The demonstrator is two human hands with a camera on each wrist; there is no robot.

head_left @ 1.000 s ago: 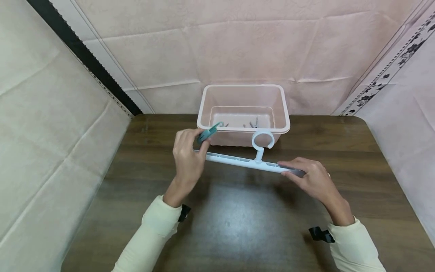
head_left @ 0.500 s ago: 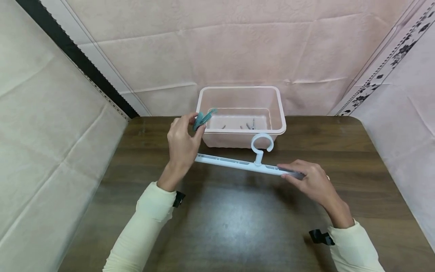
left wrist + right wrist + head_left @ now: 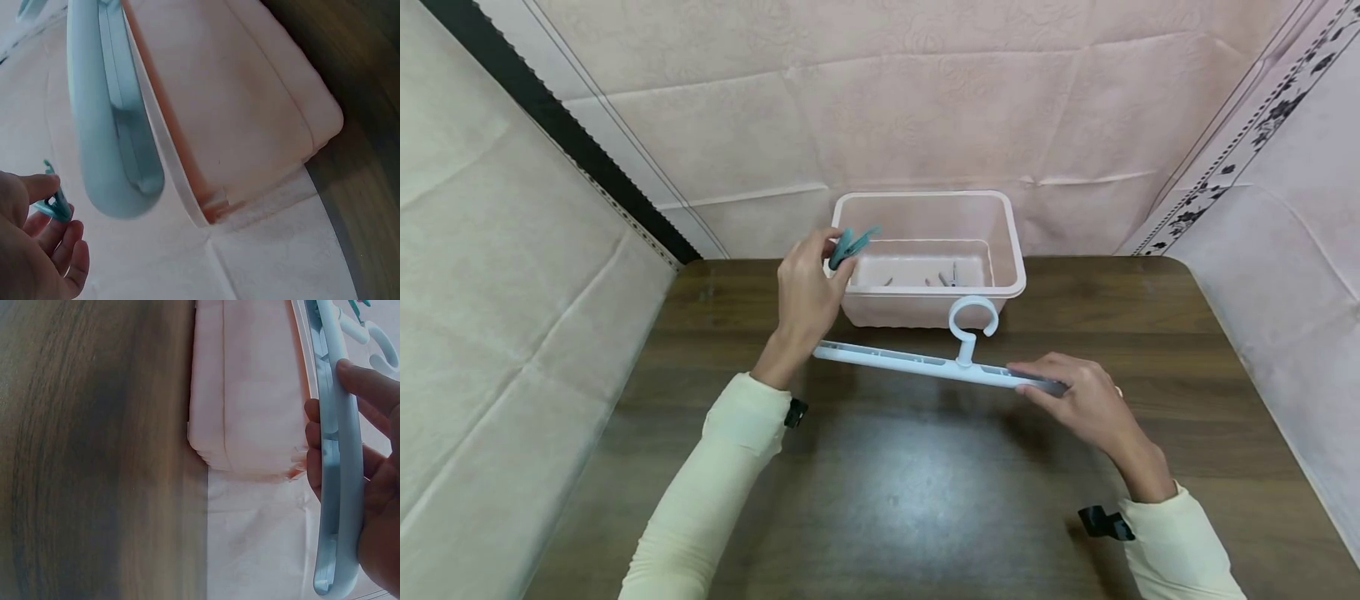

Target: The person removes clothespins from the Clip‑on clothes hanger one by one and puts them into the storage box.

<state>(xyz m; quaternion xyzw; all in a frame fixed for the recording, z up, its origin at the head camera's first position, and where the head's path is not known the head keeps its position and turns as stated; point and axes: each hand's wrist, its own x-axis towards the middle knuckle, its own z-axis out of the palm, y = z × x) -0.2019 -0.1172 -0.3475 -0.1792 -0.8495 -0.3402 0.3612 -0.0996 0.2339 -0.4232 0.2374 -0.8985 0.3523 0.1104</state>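
Observation:
My left hand (image 3: 809,293) pinches a teal clothespin (image 3: 842,251) between thumb and fingers, over the left edge of the pink bin. A light blue clothes hanger (image 3: 895,360) is held up in front of the bin by my right hand (image 3: 1086,402), which grips its right end. The hanger's round hook (image 3: 952,317) points up, overlapping the bin's front wall in the head view. In the left wrist view, the hanger's free end (image 3: 103,150) hangs beside the hand, apart from the clothespin (image 3: 59,207). Fingers curl round the hanger bar (image 3: 351,487) in the right wrist view.
The pink plastic bin (image 3: 925,310) stands at the table's back edge, with several small grey pieces (image 3: 947,278) on its floor. Pale cloth (image 3: 955,108) hangs behind and at both sides. The brown wooden table (image 3: 887,500) spreads toward me.
My left hand has moved away from the hanger, up and back to the bin's left rim, taking the clothespin along. The right hand and hanger have barely moved.

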